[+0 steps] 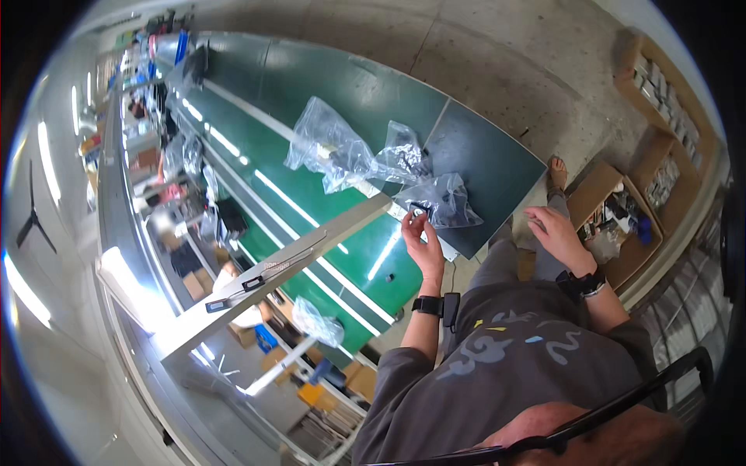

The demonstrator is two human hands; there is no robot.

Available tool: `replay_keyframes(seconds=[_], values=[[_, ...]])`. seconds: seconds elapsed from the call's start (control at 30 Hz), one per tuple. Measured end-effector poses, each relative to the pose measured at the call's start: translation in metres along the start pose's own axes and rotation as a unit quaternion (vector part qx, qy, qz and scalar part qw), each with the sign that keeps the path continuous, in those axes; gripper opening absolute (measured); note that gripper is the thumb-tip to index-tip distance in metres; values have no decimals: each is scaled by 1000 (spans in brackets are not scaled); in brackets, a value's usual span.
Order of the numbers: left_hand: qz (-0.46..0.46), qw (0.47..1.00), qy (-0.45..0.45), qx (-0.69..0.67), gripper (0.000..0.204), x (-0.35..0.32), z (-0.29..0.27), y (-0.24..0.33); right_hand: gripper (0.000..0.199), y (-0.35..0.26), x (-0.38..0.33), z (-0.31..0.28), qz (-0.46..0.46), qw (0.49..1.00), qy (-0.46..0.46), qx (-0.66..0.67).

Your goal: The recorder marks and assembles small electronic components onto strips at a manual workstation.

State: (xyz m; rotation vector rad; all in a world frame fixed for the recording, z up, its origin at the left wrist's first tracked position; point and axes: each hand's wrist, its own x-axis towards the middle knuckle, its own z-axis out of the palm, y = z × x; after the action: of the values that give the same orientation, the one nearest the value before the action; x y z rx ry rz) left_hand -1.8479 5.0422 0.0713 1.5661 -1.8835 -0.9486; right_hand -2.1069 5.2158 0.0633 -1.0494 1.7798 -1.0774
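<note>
My left hand (424, 245) is raised at the table's edge, thumb and fingers pinched round a small black part (420, 209) with a pale round spot; its exact kind is too small to tell. Just beyond it lies a clear plastic bag (447, 200) with dark contents. Two more clear bags, a large one (330, 147) and a smaller one (402, 146), rest farther along the green table (474, 144). My right hand (556, 235) hovers above my lap, off the table, its fingers loosely apart and nothing visible in them.
Open cardboard boxes stand to my right; the nearest box (622, 217) holds mixed small items, and a farther one (664, 97) holds packed pieces. A pale beam (311, 252) crosses over the table at left. A small dark piece (390, 277) lies on the green surface.
</note>
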Motion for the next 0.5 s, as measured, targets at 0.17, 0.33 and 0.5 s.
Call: replay_keyframes(seconds=[0.17,0.33,0.5], values=[[-84,978,141,-130,32,43,23,21,27,10,21,-55,-3,985,-151,-89],[-9,969,244,34,70,123,11,46,27,25,25,-123,26,948,-260,-180],[-48,927,360,98,97,199,-16,5,28,33,59,-165,26,938,-272,-214]])
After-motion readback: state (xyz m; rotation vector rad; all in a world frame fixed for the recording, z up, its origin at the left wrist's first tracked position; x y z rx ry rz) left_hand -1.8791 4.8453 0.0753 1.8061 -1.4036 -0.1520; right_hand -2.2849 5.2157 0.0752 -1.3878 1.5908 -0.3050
